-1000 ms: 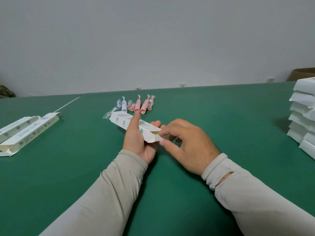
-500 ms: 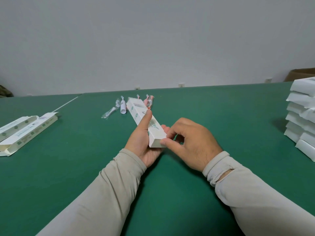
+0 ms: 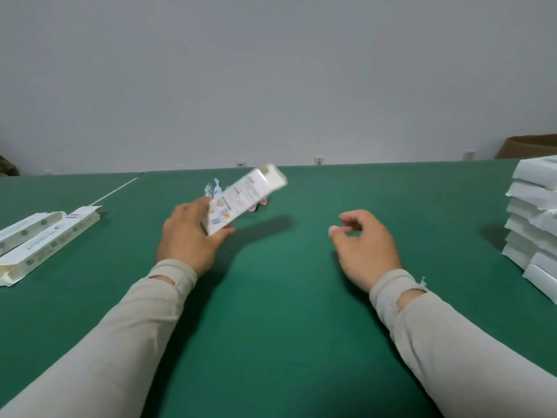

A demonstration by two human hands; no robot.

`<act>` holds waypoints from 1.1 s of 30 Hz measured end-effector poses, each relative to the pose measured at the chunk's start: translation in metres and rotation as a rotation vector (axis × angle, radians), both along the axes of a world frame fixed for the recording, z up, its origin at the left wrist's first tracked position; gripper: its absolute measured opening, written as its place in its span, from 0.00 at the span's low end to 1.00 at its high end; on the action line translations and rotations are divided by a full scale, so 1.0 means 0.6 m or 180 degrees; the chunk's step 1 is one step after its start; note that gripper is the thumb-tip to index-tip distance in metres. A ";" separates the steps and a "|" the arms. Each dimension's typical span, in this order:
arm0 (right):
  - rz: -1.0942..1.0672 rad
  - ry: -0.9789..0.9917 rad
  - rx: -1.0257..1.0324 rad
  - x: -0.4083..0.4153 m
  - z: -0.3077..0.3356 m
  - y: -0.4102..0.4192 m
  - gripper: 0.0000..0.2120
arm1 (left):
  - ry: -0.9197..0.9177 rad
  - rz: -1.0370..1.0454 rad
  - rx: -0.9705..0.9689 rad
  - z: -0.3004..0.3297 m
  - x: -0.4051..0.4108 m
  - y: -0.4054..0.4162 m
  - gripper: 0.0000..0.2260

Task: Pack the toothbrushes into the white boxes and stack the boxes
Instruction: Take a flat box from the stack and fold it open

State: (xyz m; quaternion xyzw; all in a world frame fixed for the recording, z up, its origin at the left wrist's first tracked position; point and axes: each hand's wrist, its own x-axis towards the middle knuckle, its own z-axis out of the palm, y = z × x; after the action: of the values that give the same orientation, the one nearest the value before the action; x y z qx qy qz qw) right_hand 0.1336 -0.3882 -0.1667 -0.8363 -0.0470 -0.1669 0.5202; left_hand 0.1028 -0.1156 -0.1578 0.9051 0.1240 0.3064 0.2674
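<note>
My left hand point(image 3: 188, 236) grips the near end of a long white toothbrush box point(image 3: 245, 197), which is lifted off the green table and slants up to the right, blurred by motion. Behind the box lie several wrapped toothbrushes point(image 3: 215, 190), mostly hidden by it. My right hand point(image 3: 364, 244) hovers over the table to the right, fingers loosely curled, holding nothing. A tall stack of white boxes point(image 3: 535, 224) stands at the right edge.
Two more white boxes point(image 3: 45, 239) lie flat at the far left of the green table point(image 3: 286, 312). A brown cardboard box point(image 3: 530, 146) sits beyond the table at the back right, against the grey wall.
My right hand let go of the box's end and drew away to the right. My left hand swung the box up so it points right, printed back facing me.
</note>
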 end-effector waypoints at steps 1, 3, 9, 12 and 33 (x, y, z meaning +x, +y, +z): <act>0.0147 -0.0065 -0.0350 0.007 0.010 0.014 0.12 | -0.0127 0.0217 -0.0122 -0.006 -0.003 0.014 0.23; 0.0466 -0.0141 -0.1039 0.044 0.035 0.062 0.21 | -0.0282 0.0550 -0.0400 -0.018 -0.003 0.037 0.22; 0.0864 0.0398 -0.1837 0.208 0.060 0.242 0.27 | -0.0614 0.0798 -0.0543 -0.031 0.014 0.058 0.23; 0.0839 0.0621 -0.2425 0.277 0.037 0.301 0.26 | -0.0676 0.0814 -0.0613 -0.035 0.017 0.059 0.23; 0.0752 0.0715 -0.2371 0.249 0.015 0.254 0.14 | -0.0677 0.0491 -0.0605 -0.035 0.020 0.057 0.23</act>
State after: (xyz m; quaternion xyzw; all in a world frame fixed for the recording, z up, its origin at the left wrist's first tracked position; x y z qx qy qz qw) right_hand 0.2829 -0.2355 -0.1578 -0.9694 -0.1429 0.0149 0.1992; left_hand 0.1151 -0.0816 -0.1790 0.8261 0.1925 0.4069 0.3391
